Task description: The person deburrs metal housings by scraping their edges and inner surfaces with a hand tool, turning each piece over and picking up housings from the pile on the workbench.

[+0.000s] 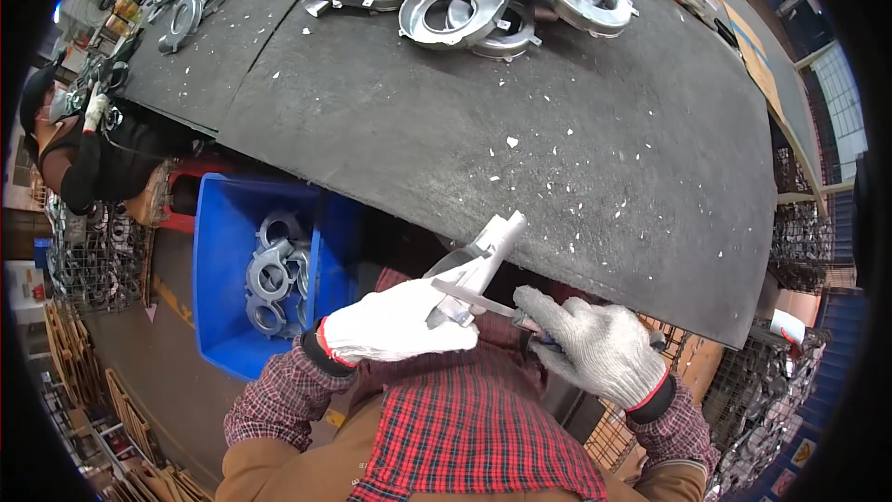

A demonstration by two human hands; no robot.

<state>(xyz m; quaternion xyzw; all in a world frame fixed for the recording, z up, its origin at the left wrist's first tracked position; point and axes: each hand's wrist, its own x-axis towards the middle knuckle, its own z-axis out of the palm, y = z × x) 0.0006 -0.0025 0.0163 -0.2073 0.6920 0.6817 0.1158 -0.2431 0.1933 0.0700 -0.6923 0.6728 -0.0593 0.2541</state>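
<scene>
My left hand (400,321), in a white glove with a red cuff, is closed round a silver metal part (497,244) just off the table's front edge. The part is seen edge-on and tilted, its upper end by the table edge. In a greyer glove, my right hand (604,349) grips the handle of a knife-like tool (478,298). The tool's thin blade points left and lies against or just over the lower end of the part. Whether blade and metal touch is hard to tell.
The dark table (390,144) bears small white chips, with a pile of metal housings (455,9) at its far side. A blue bin (212,260) with similar parts stands below left. Another person (84,153) is at the far left. Wire baskets (771,400) stand at right.
</scene>
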